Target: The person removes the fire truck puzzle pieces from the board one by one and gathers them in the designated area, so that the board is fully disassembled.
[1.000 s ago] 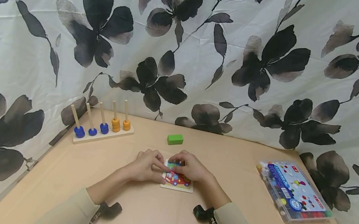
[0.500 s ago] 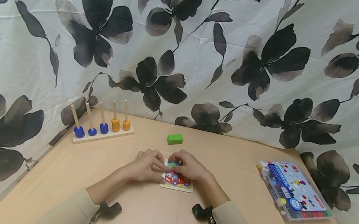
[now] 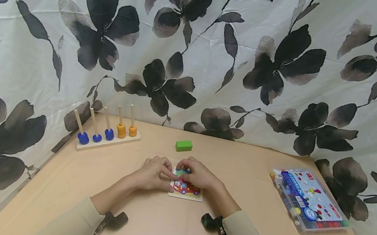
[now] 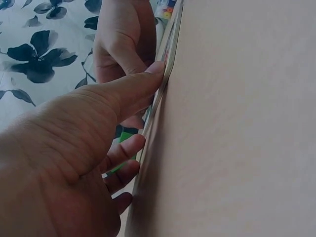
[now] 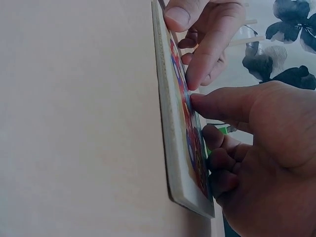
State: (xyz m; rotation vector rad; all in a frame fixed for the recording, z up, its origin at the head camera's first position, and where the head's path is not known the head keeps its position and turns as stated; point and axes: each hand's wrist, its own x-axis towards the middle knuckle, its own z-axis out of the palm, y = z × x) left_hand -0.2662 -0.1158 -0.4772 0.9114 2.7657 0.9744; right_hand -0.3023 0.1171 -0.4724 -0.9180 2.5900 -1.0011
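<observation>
One picture board (image 3: 190,197): on the table (image 3: 163,225), nearer than the green block (image 3: 183,146).
Left hand (image 3: 154,174): loose, not clenched, touching the board's left side with thumb and outstretched forefinger.
Right hand (image 3: 199,173): over the far half, with thumb on the picture; too hidden to say whether pinching anything or only touching.
Red truck (image 3: 188,188): probably best worked by steadying the edge left-handed, keeping right-hand pressure light and level.
</observation>
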